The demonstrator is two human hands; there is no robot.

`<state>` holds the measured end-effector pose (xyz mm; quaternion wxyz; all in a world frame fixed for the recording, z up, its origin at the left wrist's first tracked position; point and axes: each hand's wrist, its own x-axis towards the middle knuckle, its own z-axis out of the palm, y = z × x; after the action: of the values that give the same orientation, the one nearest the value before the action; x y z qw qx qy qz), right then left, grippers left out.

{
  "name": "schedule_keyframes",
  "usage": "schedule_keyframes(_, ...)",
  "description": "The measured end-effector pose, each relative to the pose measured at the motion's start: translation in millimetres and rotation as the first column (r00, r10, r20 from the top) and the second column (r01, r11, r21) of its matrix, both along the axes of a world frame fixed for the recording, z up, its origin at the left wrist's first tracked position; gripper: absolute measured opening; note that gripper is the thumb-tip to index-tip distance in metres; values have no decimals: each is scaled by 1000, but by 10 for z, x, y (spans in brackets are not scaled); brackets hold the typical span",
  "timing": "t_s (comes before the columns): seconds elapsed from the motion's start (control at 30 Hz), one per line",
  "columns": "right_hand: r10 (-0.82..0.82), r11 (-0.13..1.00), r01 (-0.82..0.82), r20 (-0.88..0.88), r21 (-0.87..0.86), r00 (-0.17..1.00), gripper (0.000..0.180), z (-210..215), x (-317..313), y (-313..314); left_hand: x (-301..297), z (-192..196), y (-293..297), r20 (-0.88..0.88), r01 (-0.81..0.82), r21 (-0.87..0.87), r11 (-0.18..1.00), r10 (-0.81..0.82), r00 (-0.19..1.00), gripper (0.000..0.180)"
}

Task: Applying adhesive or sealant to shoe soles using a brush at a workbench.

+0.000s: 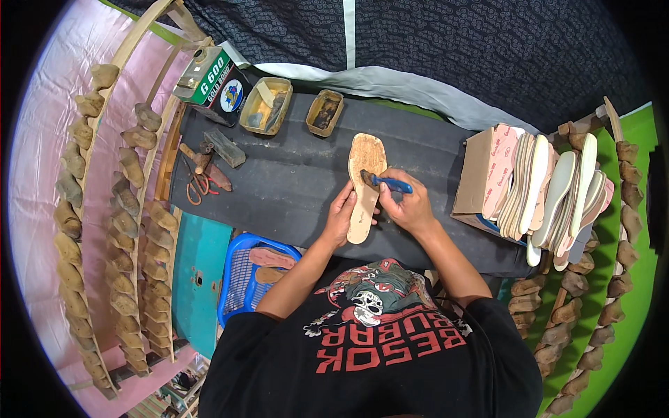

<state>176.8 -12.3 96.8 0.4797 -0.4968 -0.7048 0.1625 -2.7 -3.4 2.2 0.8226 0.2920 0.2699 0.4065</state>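
My left hand (340,216) grips a pale shoe insole (362,211) by its left edge, with fingertips showing past the right edge. The insole lies lengthwise away from me, and its wider far part is brown and looks coated. In my right hand (413,206) is a blue-handled brush (394,185), held in closed fingers. Its dark tip touches the insole near the middle, at the lower edge of the brown area. Both hands are above the black-covered table (293,184).
Behind stand a yellowish tub (246,118), a smaller tub (309,124) and a metal can (197,89). Scissors (194,189) and a hammer (202,160) lie left. A carton (475,177) stands beside stacked insoles (533,184) at right. A blue basket (226,279) sits near my left arm. Racks of shoe lasts (70,164) flank both sides.
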Motion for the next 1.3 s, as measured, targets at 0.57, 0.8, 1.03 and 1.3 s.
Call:
schedule_keyframes(0.57, -131, 978, 95, -190, -185, 973, 14, -54, 19, 105, -17, -33, 13, -50, 53, 11, 999, -52, 997, 54)
schedule_keyframes(0.8, -55, 962, 16, -135, -272, 989, 18, -131, -5, 65, -59, -86, -30, -82, 28, 10, 1000, -27, 996, 57)
schedule_keyframes(1.03, 193, 981, -192, 19, -25, 981, 30, -129, -74, -127, -73, -29, 94, 1, -147, -45, 988, 147, 989, 54)
schedule_keyframes(1.3, 120, 992, -120, 6, -47, 993, 26, -72, -61, -118, -55, 9, 86, 4, -60, 9, 998, 60, 998, 56)
